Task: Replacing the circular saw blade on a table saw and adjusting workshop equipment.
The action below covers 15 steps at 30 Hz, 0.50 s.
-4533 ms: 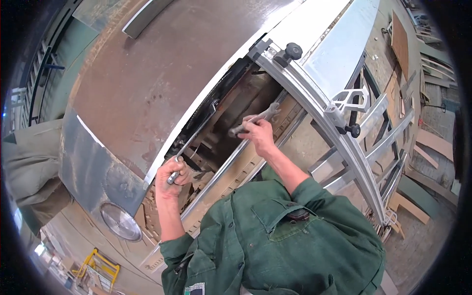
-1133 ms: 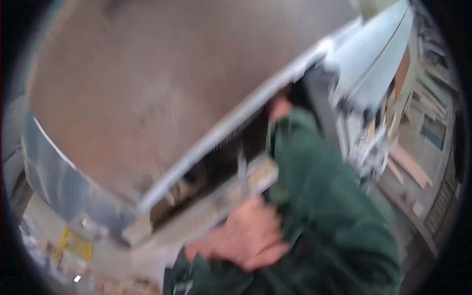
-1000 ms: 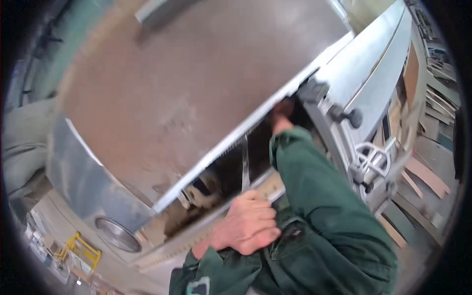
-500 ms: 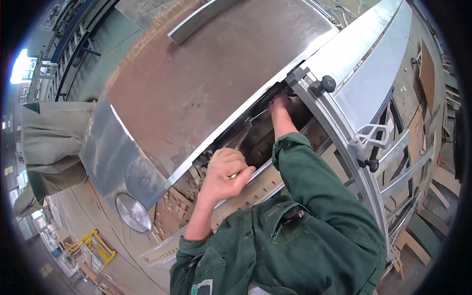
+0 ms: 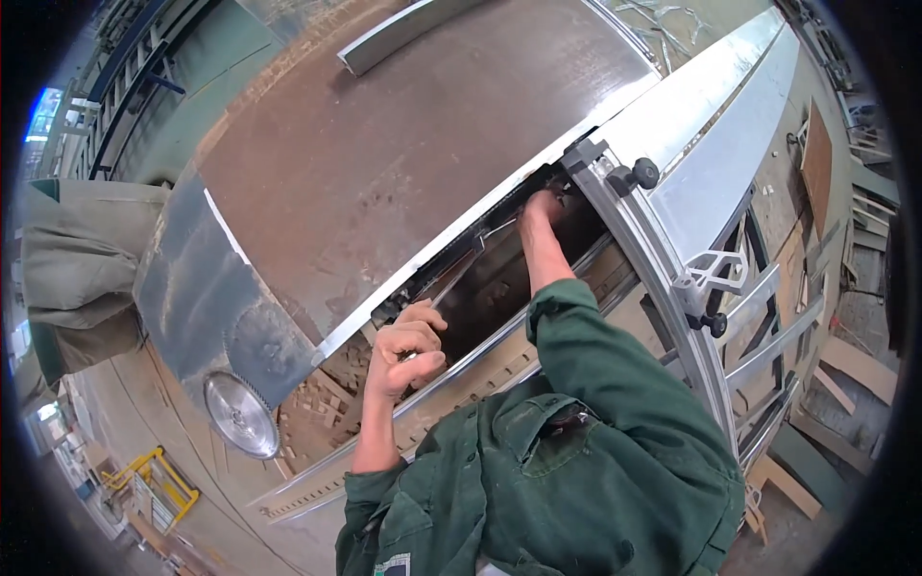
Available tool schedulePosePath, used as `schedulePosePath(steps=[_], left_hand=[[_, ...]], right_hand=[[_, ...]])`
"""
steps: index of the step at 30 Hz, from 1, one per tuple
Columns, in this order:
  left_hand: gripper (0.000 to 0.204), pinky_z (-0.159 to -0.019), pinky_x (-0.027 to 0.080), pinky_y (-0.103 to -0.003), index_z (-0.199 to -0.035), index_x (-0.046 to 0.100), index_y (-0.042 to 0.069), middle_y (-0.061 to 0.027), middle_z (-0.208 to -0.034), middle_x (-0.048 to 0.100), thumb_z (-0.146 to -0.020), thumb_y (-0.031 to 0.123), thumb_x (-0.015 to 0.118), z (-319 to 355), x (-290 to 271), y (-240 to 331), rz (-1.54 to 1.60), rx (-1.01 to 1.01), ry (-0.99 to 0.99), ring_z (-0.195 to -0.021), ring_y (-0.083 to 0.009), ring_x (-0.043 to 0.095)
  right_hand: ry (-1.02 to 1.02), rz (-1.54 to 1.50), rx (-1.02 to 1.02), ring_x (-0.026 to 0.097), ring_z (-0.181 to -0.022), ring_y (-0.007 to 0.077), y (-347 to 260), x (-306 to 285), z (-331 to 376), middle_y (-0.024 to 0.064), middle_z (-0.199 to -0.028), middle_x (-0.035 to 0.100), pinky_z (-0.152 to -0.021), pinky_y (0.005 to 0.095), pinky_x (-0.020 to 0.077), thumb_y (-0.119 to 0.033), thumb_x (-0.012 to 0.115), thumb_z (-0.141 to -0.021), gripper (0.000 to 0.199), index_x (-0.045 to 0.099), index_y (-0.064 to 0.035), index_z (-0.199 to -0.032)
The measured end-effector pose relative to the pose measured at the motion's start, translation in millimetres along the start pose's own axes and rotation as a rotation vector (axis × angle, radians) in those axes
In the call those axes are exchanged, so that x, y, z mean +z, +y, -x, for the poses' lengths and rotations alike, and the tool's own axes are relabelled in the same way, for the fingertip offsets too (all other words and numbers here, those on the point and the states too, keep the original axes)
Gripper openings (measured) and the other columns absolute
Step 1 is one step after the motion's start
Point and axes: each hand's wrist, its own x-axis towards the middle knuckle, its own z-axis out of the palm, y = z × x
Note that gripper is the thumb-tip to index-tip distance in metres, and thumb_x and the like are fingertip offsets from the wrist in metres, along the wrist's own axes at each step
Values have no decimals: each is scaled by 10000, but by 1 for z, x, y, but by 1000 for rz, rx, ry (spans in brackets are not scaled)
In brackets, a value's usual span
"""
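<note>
My left hand [image 5: 408,353] is closed in a fist at the near edge of a saw table's long opening. A thin metal rod-like tool [image 5: 448,288] runs from this fist up into the opening; its exact kind is unclear. My right hand [image 5: 543,209] reaches down into the opening near the silver guide rail, against dark machine parts at the slot's edge. Its fingers are largely hidden there, so what they touch cannot be made out. Inside the dark cavity [image 5: 490,302] lie dust and wood scraps.
A toothed circular saw blade [image 5: 240,415] leans at the table's left corner. A metal bar [image 5: 403,36] lies on the brown tabletop [image 5: 384,144]. A silver rail with black knobs [image 5: 663,245] crosses on my right. Cloth dust bags [image 5: 86,259] hang at left; wood offcuts [image 5: 855,370] lie right.
My left hand has moved left and slightly down, away from the middle of the opening, still in a fist. My right hand stays inside the opening by the rail. The view has shifted slightly.
</note>
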Motion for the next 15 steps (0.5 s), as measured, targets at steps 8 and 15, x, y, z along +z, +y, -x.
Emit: schedulePosePath(steps=[8, 15], left_hand=[[347, -774, 394, -392, -539, 487, 63, -25, -565, 506, -611, 275, 753, -19, -2, 21, -54, 63, -350, -613, -227, 487], [242, -536, 320, -366, -529, 465, 62, -42, -552, 487, -555, 253, 611, -36, 13, 83, 142, 38, -320, -527, -234, 464]], right_hand=[[-231, 50, -155, 649, -1034, 284, -78, -52, 48, 175, -1219, 649, -884, 380, 517, -302, 539, -966, 404, 635, 8, -1207], [-591, -211, 629, 635, -901, 341, 34, -87, -68, 143, -1074, 644, -803, 596, 565, -268, 431, -1015, 235, 580, -183, -1174]])
